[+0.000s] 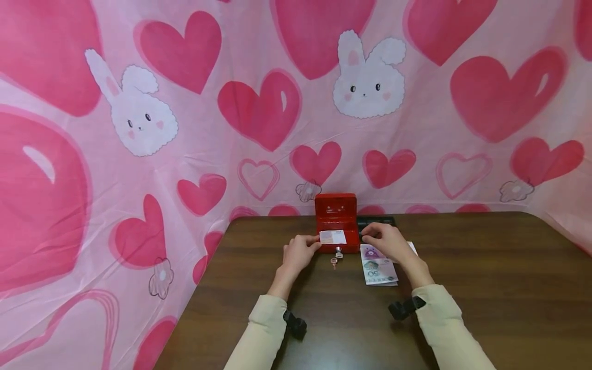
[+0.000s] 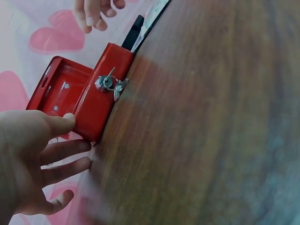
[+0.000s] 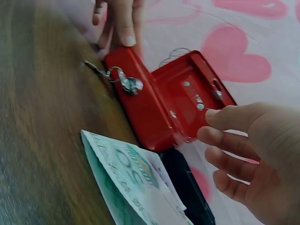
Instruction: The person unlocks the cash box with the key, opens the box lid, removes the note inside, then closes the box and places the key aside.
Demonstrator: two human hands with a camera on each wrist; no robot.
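A red cash box (image 1: 336,223) stands with its lid raised at the back of the table; a pale printed paper (image 1: 332,237) lies across its opening. Keys (image 2: 118,86) on a ring hang from the lock on its front. My left hand (image 1: 298,253) rests against the box's left end, thumb on the top rim and the other fingers fairly straight by the side. To the right of the box, my right hand (image 1: 390,241) hovers over a folded 50 banknote (image 1: 380,272), its fingers loosely bent with nothing between them. Purple notes (image 1: 371,252) show partly under that hand.
A long black object (image 1: 376,221) lies directly right of the box, partly hidden by the right hand. The brown wooden table (image 1: 342,318) meets a pink curtain (image 1: 259,128) with hearts and rabbits behind the box. Both wrists wear black camera mounts.
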